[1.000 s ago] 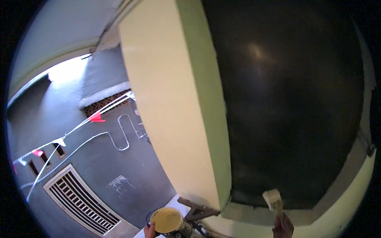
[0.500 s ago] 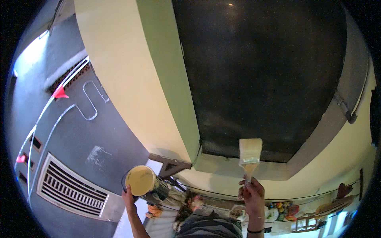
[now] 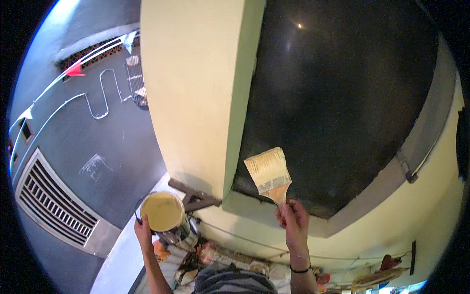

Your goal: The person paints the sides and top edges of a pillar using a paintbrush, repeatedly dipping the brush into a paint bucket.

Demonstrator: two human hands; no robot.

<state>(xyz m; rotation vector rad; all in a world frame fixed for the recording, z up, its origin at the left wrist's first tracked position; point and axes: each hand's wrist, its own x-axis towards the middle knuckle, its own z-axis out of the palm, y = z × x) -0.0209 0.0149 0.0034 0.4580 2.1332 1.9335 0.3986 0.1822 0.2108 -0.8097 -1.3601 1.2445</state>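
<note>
A wide, flat paintbrush is gripped by its handle in my right hand, fingers closed around it. Cream-yellow paint coats its bristles, which tilt up and to the left in front of a dark panel, near the pillar's green side; I cannot tell whether they touch anything. At lower left, my left hand holds a bucket by its rim and side. The bucket's open top faces me and shows cream-yellow paint inside.
A pillar with a cream face and green side stands beside the dark panel. A dark bracket juts from its base. Left are a grey wall and louvered vent. Below, a cord runs above assorted items.
The brush has moved left and up, tilting left toward the pillar and showing its broad side. My view has shifted, with the pillar now farther right. The bucket stays in my left hand.
</note>
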